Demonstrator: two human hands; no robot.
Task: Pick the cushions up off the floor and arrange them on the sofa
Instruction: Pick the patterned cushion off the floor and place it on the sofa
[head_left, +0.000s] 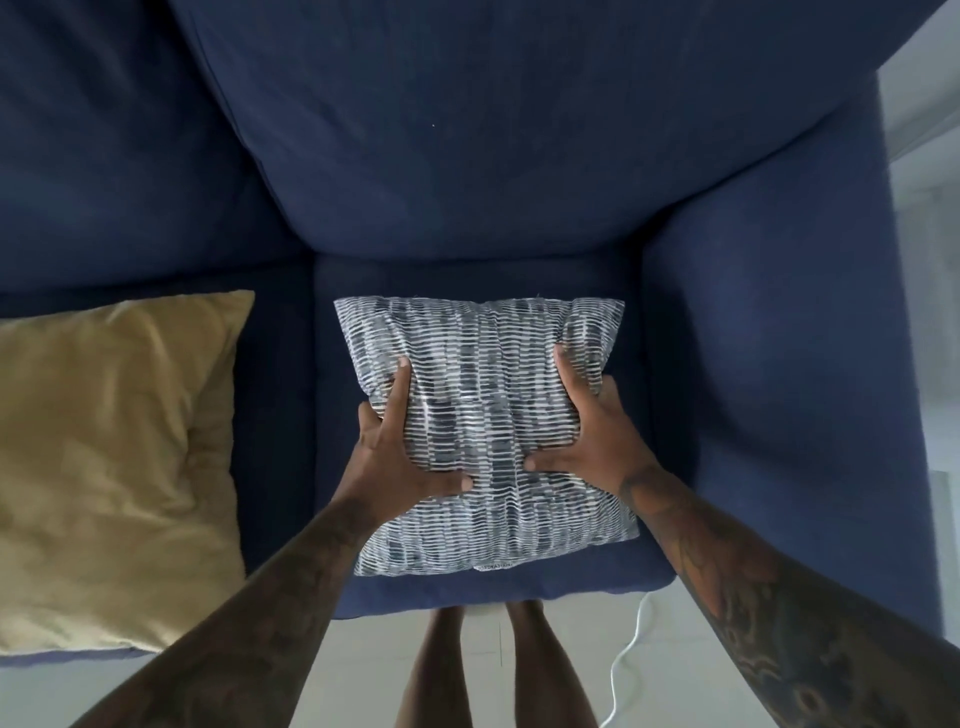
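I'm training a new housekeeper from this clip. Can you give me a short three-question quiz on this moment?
1. True or false: both hands grip the patterned cushion.
2. Which sits to the left of it on the sofa? A) a gold cushion B) a red blanket C) a book
3. What lies on the floor beside the person's legs?

Key:
1. True: the left hand and right hand press its two sides.
2. A, the gold cushion.
3. A white cable.
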